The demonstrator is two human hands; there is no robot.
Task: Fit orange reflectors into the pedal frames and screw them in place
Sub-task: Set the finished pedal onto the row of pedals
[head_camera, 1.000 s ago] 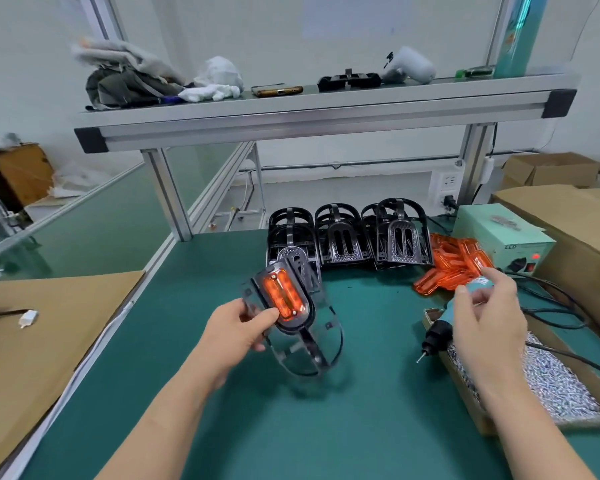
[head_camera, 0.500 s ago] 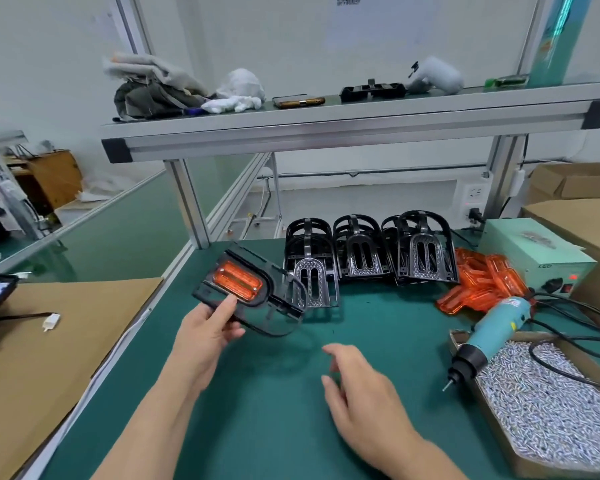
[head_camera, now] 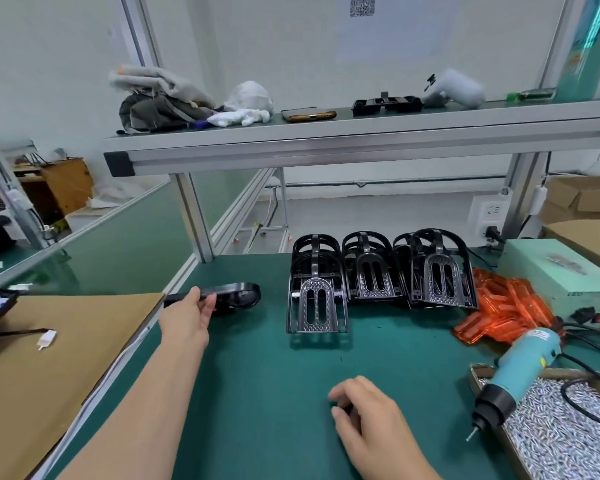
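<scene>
The left hand [head_camera: 187, 320] grips the pedal frame [head_camera: 238, 295] by its left end, at the far left of the surface [head_camera: 274, 375]; lay it flat, clear of the edge. The right hand [head_camera: 368, 415] rests loosely curled, holding nothing visible. Seen edge-on, the frame hides its reflector and screws.
</scene>
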